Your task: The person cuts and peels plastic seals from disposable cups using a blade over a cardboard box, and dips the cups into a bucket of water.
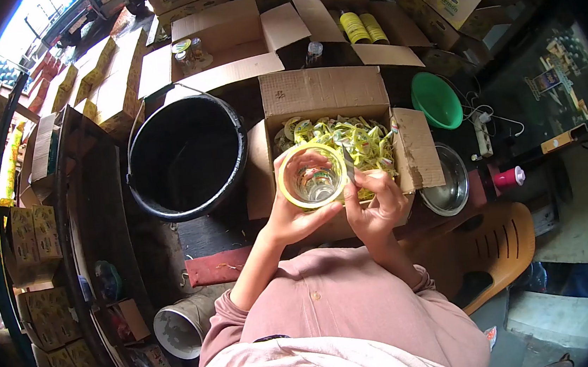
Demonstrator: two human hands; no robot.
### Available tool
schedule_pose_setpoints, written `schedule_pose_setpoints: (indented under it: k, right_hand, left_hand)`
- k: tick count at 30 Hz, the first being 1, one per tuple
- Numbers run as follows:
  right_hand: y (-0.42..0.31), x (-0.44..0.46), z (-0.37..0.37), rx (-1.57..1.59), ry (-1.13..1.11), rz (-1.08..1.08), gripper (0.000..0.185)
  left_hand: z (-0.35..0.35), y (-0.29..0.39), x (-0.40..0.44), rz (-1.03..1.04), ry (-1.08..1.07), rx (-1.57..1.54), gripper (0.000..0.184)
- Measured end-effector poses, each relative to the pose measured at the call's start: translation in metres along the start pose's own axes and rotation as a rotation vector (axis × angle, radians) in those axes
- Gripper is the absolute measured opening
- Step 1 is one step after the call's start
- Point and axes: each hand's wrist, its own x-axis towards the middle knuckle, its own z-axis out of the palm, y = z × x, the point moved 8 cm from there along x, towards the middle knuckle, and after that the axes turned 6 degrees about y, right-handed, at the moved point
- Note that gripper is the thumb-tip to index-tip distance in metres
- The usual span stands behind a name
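Note:
My left hand (296, 220) is wrapped around a clear cup (317, 185) with a yellow rim, its mouth tilted up toward me. Inside the cup only its transparent bottom shows. Pinched in my right hand (381, 202) is a thin, dark, flat blade (348, 160), which looks like a knife and stands beside the cup's rim. Whether the blade touches the rim, I cannot tell. Just beyond both hands, an open cardboard box (324, 90) holds a heap of crumpled yellow-green plastic strips (353, 132).
A large black bucket (138, 166) stands left of the box. On the right are a green basin (436, 100), a metal bowl (459, 192) and a white power strip (482, 138). Behind, open cartons (222, 27) hold jars and yellow cans (362, 28). An orange chair (502, 248) is at lower right.

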Motion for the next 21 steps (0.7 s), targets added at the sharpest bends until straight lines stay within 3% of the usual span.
schedule_pose_setpoints:
  k: [7, 18, 21]
  right_hand:
    - [0.000, 0.005, -0.004, -0.030, 0.009, -0.010, 0.022]
    - [0.006, 0.001, -0.005, 0.106, -0.009, 0.086, 0.019]
    - [0.007, 0.005, -0.004, 0.078, -0.011, 0.070, 0.019]
  left_hand:
    - [0.009, -0.005, -0.007, -0.016, -0.129, 0.123, 0.075]
    - [0.004, -0.006, -0.003, -0.025, -0.112, 0.075, 0.074]
    - [0.008, 0.006, -0.002, 0.075, -0.223, 0.289, 0.073]
